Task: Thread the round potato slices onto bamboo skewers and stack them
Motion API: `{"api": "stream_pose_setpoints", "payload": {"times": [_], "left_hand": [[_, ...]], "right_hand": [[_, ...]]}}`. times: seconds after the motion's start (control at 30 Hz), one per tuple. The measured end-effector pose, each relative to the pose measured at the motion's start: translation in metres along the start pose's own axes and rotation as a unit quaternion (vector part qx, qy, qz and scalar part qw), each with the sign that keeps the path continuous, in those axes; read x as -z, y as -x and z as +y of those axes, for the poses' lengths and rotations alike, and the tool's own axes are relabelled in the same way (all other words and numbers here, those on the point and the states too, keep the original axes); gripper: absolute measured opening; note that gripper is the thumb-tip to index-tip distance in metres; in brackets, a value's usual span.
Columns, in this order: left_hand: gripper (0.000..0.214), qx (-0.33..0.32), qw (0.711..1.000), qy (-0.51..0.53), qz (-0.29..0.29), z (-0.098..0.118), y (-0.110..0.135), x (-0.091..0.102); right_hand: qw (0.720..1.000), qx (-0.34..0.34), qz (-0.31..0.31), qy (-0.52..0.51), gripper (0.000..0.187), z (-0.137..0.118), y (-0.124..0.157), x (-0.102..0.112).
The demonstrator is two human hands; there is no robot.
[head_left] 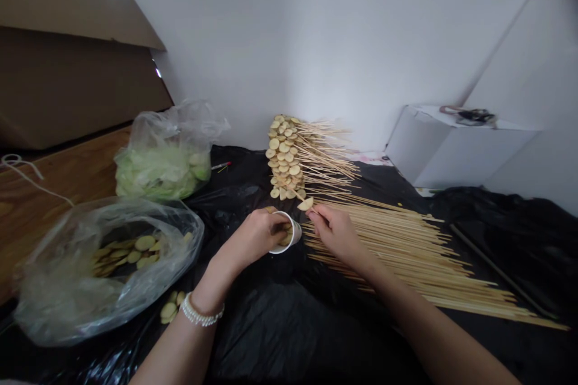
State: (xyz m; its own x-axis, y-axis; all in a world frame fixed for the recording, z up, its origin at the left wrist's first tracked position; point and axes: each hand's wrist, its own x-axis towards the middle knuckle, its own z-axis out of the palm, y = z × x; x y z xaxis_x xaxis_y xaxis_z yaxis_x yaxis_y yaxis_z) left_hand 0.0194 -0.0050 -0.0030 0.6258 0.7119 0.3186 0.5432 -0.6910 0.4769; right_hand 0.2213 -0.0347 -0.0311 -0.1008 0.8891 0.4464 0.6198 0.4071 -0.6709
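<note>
My left hand (259, 231) dips its curled fingers into a white paper cup (295, 230) tilted toward me. Pale round slices (285, 237) show inside the cup; the fingertips are hidden, so what they pinch cannot be made out. Just right of the cup, my right hand (332, 225) is closed on a thin wooden skewer. A pale potato-like slice (306, 204) sits on this skewer by the fingers. Behind both hands lies a pile of skewered slices (284, 153), their sticks pointing right. Many bare skewers (406, 252) lie under and beyond my right hand.
At left, an open plastic bag (49, 289) holds more slices, with a few loose slices (169, 307) beside it. Behind it stands a bag of pale green vegetables (162, 168). A white box (424, 150) stands at back right. Black plastic sheeting (289, 325) covers the surface.
</note>
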Motion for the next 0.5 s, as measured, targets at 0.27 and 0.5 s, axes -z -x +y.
{"api": "stream_pose_setpoints", "payload": {"times": [0.27,0.5], "left_hand": [[0.014,-0.015,0.999,0.003,0.051,-0.0006,-0.0010,0.0000],[0.016,0.052,0.986,0.018,0.160,0.0004,-0.0019,0.0046]], "right_hand": [[1.000,-0.007,-0.004,0.000,0.027,-0.0013,0.0012,0.0008],[1.000,-0.009,0.004,0.005,0.026,0.0012,-0.0008,0.0030]]}}
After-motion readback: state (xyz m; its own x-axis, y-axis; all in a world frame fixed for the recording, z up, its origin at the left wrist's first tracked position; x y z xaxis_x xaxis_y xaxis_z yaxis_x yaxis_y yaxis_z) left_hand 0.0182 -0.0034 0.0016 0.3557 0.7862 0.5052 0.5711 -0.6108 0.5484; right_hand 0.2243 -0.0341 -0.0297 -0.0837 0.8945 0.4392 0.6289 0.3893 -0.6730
